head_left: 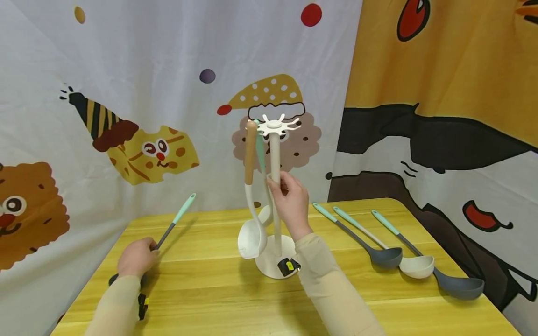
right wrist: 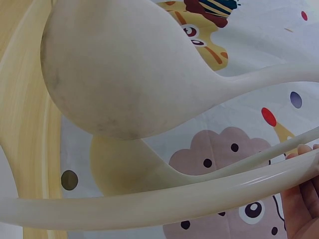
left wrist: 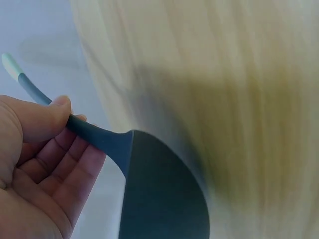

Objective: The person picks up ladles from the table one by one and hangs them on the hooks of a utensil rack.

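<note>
My left hand [head_left: 136, 257] pinches the dark grey neck of a ladle [left wrist: 164, 189] at the table's left side; its mint handle [head_left: 185, 207] points up and away. In the left wrist view the thumb lies over the neck, close above the bowl. At the middle, my right hand [head_left: 292, 203] grips the pole of a white utensil stand [head_left: 275, 154] about halfway up. From the stand's hooked top hang a white ladle with a wooden handle [head_left: 250, 154] and a white utensil with a mint handle [head_left: 260, 151]. In the right wrist view the white ladle's bowl [right wrist: 124, 69] partly hides the other head.
On the right of the wooden table [head_left: 201, 289] lie a grey ladle [head_left: 384, 257], a white ladle [head_left: 416, 267] and another grey ladle [head_left: 458, 285], all mint-handled. A cartoon-printed curtain [head_left: 168, 56] hangs behind the table.
</note>
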